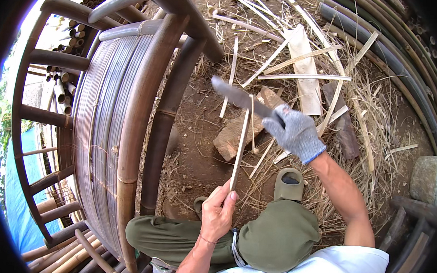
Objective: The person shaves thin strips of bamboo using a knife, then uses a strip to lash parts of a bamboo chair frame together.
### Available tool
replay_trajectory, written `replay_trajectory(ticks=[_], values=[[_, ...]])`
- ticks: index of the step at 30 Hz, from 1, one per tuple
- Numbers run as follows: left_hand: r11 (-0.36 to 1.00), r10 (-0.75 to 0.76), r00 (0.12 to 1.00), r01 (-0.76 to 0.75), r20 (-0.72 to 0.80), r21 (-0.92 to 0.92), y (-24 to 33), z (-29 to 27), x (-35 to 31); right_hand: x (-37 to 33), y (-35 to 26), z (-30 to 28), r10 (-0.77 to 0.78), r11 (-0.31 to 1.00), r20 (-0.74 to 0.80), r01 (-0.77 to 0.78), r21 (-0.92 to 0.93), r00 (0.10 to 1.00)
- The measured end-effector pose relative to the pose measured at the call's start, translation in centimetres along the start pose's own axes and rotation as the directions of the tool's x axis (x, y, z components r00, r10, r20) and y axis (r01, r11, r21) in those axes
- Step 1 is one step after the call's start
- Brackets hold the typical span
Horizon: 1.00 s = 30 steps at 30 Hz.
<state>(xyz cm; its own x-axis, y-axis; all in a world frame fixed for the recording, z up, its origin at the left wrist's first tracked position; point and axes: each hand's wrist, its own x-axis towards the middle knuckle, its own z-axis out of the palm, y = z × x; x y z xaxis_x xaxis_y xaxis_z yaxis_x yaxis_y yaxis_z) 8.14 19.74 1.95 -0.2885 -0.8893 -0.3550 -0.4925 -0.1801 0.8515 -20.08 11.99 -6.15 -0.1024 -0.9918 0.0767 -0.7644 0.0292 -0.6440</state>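
My bare left hand [218,210] is closed around the lower end of a narrow bamboo strip [241,150], which points up and away from me. In a grey knit glove with a blue cuff, my right hand [294,133] grips a large knife [235,95] by its handle, which the fingers mostly hide. The blade, slightly blurred, extends to the left and crosses the strip's far end. Whether its edge is cutting into the strip, I cannot tell. Beneath the blade and behind the strip lies a rough wooden block [233,137] on the soil.
A bamboo bench [106,106] with a railed frame stands close on the left. Pale split strips [305,77], a flat bamboo slab [302,47] and fibrous shavings [362,124] litter the ground. Long poles [376,41] line the far right, with a stone block [426,179] nearer me.
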Motion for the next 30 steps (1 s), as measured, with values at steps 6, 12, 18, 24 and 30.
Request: replay_trajectory(ticks=[6,12,18,24,30], values=[[0.857,-0.256,0.955,0.295,0.148,-0.421,1.1,-0.9,0.0,0.6,1.5,-3.1,0.195,0.944,-0.039,-0.177,0.279,0.980],[0.863,-0.180,0.979,0.205,0.097,-0.461,3.5,0.2,4.8,-5.4,-6.0,0.1,-0.186,0.945,0.093,0.153,0.288,0.978],[0.912,-0.173,0.972,0.219,0.160,-0.347,3.6,1.4,1.3,-1.4,-0.4,-0.2,0.063,0.970,-0.158,-0.023,0.244,0.985],[0.933,-0.089,0.980,0.144,0.177,-0.330,1.0,0.9,-0.6,0.0,4.6,-4.0,0.350,0.243,0.254,-0.349,0.905,0.902],[0.972,0.068,0.951,0.005,0.302,-0.234,-2.9,1.3,3.0,-1.8,-4.0,-3.1,0.323,-0.172,0.465,-0.433,0.885,0.824]])
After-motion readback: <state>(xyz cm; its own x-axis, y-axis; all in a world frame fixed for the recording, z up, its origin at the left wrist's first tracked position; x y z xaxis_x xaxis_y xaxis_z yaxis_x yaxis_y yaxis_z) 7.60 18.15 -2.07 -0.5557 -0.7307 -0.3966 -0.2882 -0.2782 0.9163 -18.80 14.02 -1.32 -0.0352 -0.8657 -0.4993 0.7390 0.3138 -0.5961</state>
